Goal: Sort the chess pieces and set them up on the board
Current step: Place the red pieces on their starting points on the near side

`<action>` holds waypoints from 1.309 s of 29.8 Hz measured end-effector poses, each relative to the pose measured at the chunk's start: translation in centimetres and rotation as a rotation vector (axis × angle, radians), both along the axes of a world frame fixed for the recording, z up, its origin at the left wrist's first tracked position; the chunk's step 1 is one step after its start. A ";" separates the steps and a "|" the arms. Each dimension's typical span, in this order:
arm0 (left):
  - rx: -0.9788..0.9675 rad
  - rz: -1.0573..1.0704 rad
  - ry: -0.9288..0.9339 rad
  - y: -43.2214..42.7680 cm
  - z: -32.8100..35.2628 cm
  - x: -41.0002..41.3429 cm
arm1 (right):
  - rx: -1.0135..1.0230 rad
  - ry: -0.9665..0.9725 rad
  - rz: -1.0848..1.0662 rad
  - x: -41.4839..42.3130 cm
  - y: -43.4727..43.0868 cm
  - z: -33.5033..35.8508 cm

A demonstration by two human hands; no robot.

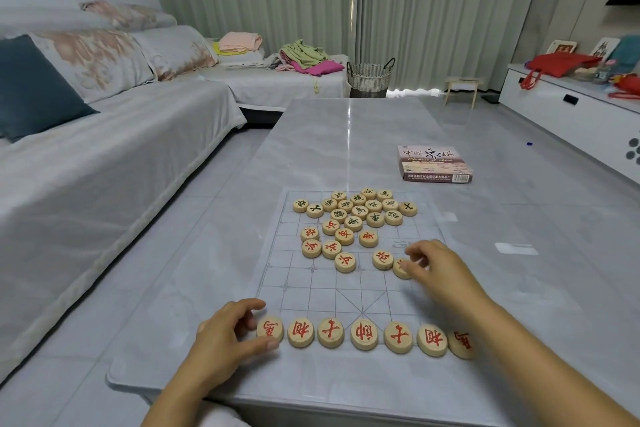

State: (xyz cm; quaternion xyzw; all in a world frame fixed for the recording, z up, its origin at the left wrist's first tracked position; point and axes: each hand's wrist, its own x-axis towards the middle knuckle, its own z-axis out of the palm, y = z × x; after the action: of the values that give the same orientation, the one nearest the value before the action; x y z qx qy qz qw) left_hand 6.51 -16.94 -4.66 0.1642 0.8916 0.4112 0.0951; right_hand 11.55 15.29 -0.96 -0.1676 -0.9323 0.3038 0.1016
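Left hand (235,333) pinches the end red-lettered wooden disc (270,329); right hand (436,267) pinches another disc (401,270); its forearm might knock the 7-disc row (363,334).

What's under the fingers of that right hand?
A round wooden piece with red lettering, lying on the board. The right hand pinches it; only its left part shows, and the fingers cover the rest, so its character is unreadable.

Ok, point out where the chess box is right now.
In the head view, the chess box lies on the table's right side, beyond the board's far right corner.
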 end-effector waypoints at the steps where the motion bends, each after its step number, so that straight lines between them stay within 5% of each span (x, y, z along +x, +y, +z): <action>1: 0.014 0.007 -0.012 0.0 0.0 0.0 | 0.030 -0.023 0.001 -1.6 -0.3 -0.1; 9: 0.097 0.052 -0.092 -0.2 0.1 -0.4 | 0.181 -0.245 -0.058 -9.9 -1.0 -1.8; 14: 0.158 0.090 -0.101 -0.2 -0.1 -1.0 | 0.098 -0.207 -0.066 -11.0 -0.4 -1.9; 19: 0.218 0.185 -0.066 0.2 -0.5 -1.7 | -0.027 -0.034 0.010 -6.5 2.8 0.2; 24: 0.179 0.187 0.003 1.9 0.7 -2.8 | -0.054 -0.098 0.057 2.7 6.3 -0.1; 32: -0.148 -0.059 0.246 9.4 3.5 -6.6 | 0.040 -0.211 0.022 4.5 6.7 -2.7; 39: -0.569 -0.357 0.473 17.3 3.9 -10.8 | -0.045 -0.079 -0.048 4.4 6.7 -4.0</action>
State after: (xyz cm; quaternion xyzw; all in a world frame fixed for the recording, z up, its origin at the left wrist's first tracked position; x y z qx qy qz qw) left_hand -4.26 0.32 -0.79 0.3735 0.9245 0.0763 -0.0008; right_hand 15.98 22.01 -5.00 -0.2043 -0.9242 0.3154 0.0681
